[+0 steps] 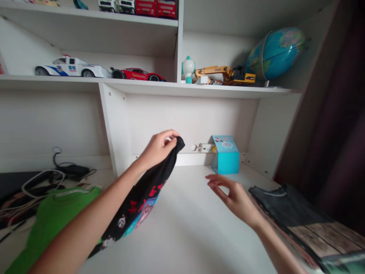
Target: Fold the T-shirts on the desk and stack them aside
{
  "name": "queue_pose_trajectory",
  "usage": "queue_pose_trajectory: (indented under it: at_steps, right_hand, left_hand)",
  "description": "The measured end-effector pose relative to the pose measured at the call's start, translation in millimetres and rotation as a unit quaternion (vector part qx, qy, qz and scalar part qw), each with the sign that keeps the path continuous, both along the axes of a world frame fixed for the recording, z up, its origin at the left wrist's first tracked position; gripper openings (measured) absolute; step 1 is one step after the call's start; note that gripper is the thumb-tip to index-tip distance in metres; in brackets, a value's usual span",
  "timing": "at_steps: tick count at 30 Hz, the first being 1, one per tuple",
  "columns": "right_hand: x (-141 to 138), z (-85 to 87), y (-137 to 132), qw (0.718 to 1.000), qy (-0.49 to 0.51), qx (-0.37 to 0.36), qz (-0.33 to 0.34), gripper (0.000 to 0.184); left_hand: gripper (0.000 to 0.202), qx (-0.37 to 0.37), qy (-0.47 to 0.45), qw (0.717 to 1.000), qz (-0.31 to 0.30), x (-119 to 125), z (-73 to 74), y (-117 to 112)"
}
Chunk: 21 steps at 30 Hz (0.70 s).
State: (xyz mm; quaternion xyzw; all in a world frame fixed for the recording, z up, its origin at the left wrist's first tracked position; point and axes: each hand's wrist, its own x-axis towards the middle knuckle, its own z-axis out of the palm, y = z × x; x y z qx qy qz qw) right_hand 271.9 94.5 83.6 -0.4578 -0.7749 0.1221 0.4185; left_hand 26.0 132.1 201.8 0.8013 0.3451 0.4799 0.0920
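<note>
My left hand (161,147) pinches one end of a black printed garment (148,190) and holds it up above the white desk (194,228). The cloth hangs down slantwise behind my left forearm, showing red, blue and white prints; the forearm hides part of it. To the right, my right hand (234,194) hovers over the desk with fingers bent and a gap between thumb and forefinger, nothing in it. Near that hand lies a stack of folded clothes (302,217), a dark grey one on top. A green garment (62,213) lies at the left, partly behind my left arm.
A turquoise desk calendar (228,161) stands at the back by a power socket (205,147). Cables and an adapter (75,169) clutter the left. On the shelf (148,88) above sit toy cars, a toy excavator (228,75) and a globe (276,53). A dark curtain (330,114) hangs right.
</note>
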Motion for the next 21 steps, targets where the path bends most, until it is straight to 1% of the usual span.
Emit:
queue_pose_trajectory:
  at_steps: [2, 4, 5, 6, 9, 10, 11, 14, 16, 19, 21]
  right_hand:
    - [-9, 16.2, -1, 0.999, 0.035, 0.023, 0.018, 0.039]
    - [-15, 22.0, 3, 0.997, 0.052, 0.039, 0.049, 0.05]
    - [-17, 21.8, 7, 0.996, 0.049, 0.042, 0.067, 0.051]
    - [-18, 20.3, 12, 0.995, 0.042, 0.041, 0.083, 0.047]
    - [-17, 14.3, 29, 0.995, 0.035, 0.033, 0.091, 0.013]
    - [-15, 13.7, 34, 0.995, 0.048, 0.036, 0.083, 0.008]
    - [-11, 14.6, 38, 0.994, 0.07, 0.044, 0.068, 0.007]
    - [6, 26.4, 43, 0.982, 0.163, 0.091, 0.009, 0.006]
    - [21, 39.5, 41, 0.963, 0.227, 0.137, -0.04, 0.007]
    - [42, 59.4, 31, 0.922, 0.303, 0.211, -0.115, 0.01]
    - [53, 68.5, 21, 0.894, 0.33, 0.256, -0.162, 0.014]
  left_hand:
    - [0.024, -0.058, 0.069, 0.995, -0.047, 16, -16.3, 1]
    - [0.025, -0.096, 0.104, 0.986, -0.091, 29, -31.1, -2]
    - [0.025, -0.107, 0.113, 0.982, -0.109, 34, -37.2, -4]
    - [0.025, -0.115, 0.12, 0.978, -0.124, 37, -42.2, -6]
    - [0.025, -0.129, 0.132, 0.972, -0.143, 38, -49.1, -7]
    - [0.025, -0.134, 0.143, 0.97, -0.143, 35, -49.6, -5]
    - [0.026, -0.138, 0.157, 0.968, -0.141, 31, -49.8, -4]
    - [0.028, -0.161, 0.234, 0.951, -0.119, 16, -54.5, 2]
    - [0.022, -0.201, 0.299, 0.927, -0.103, 7, -63.9, 4]
    - [0.018, -0.252, 0.383, 0.885, -0.075, -4, -83.9, 3]
    - [0.021, -0.266, 0.399, 0.875, -0.067, -12, -94.2, 1]
